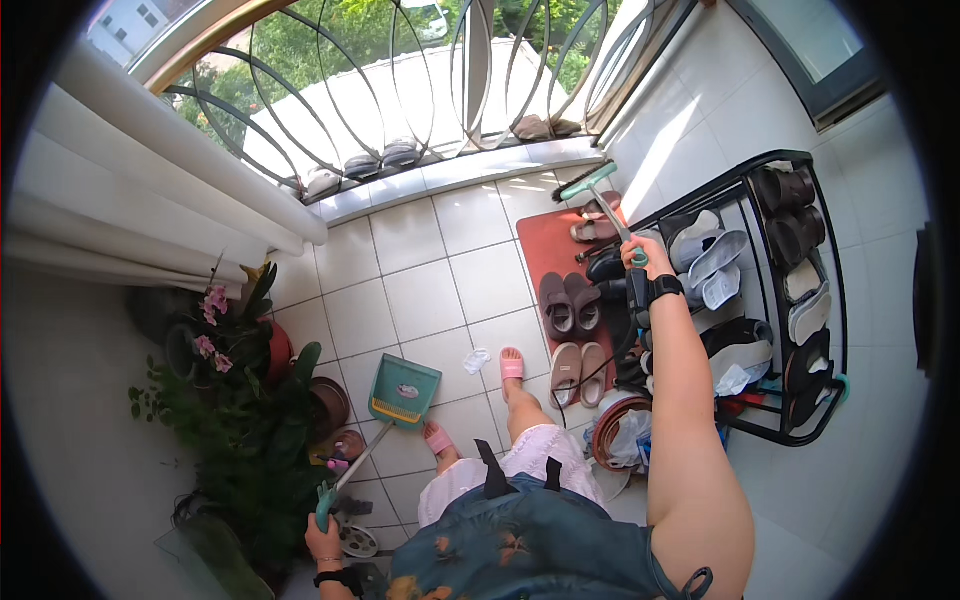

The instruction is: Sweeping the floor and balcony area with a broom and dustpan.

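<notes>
My left hand [324, 536], low at the left, is closed around the handle of a green long-handled dustpan [407, 386]. The dustpan's pan rests on the tiles near my pink slippers, its yellow comb edge towards me. In my right hand [649, 256] is the handle of a green broom [589, 182], stretched out to the right. The broom's dark bristles are near the window ledge and wall corner, just beyond a red mat [534, 234]. Whether they touch the floor I cannot tell. A crumpled white piece [476, 361], perhaps tissue, lies on the tiles between the dustpan and the mat.
Several shoes, including brown slippers [571, 304] and beige slippers [579, 371], stand on the mat. A black shoe rack [841, 300] is at the right, with a brown pot [611, 435] below. Potted plants [247, 420] and a curtain [135, 187] line the left. A railing [360, 90] fronts the window.
</notes>
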{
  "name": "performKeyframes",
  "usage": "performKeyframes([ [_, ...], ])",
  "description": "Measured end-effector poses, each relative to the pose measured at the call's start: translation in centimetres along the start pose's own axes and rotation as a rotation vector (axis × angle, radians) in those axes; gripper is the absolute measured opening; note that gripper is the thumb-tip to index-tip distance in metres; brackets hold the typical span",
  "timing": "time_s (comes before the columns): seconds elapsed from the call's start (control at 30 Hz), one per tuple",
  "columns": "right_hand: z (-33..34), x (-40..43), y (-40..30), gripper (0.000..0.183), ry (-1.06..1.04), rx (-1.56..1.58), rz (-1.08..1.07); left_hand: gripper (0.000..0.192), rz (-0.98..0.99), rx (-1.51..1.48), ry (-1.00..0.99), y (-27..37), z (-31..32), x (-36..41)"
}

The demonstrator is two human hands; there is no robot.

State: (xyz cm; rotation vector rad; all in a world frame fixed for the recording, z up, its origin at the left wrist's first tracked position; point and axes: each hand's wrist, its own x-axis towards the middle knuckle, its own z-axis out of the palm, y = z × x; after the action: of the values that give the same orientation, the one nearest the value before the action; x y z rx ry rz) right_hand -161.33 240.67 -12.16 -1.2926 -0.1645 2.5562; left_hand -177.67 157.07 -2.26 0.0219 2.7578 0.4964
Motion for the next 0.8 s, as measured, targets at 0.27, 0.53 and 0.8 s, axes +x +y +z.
performKeyframes([
  [0.27,1.4,13.2,-8.6,0.01,0.154,-0.283,-0.153,0.029,-0.185,0.24,-0.018,0.8,0.1,0.4],
  [0.53,4.8,19.4,-2.5,0.004,0.337,-0.635,0.016,0.025,-0.21,0.191,0.047,1.1,1.5,-0.5],
  [0.8,7.0,13.6,4.3,0.023,0.187,-2.042,0.044,0.022,-0.293,0.148,0.075,0.6,1.8,-0.1],
])
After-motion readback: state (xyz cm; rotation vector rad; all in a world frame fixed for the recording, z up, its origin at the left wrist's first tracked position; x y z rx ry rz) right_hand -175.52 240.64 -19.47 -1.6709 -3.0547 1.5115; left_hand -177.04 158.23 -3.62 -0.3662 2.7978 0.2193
